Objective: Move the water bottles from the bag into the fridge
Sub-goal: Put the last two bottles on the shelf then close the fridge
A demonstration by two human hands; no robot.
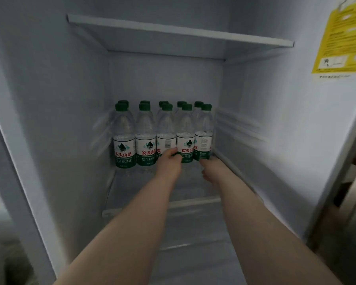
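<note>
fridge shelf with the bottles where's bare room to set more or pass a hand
Bare: the front strip of the glass shelf, between the front row of bottles and the shelf lip, left of the left hand; a hand passes above the caps, under the upper shelf. Crowded: the back, two rows of five wall to wall.

The fridge (49, 99) stands open, pale walls all round; ten green-capped water bottles (125, 145) stand upright in two rows of five at the back of a glass shelf (144, 204), labels forward; a bare upper shelf (173, 31) spans above them. Both bare arms reach in; the left hand (170, 162) curls its fingers (176, 156) at the labels where the third and fourth front bottles meet; the right hand (211, 166) holds the foot of the rightmost front bottle (203, 140). A yellow sticker (341, 38) clings to the right wall.
</note>
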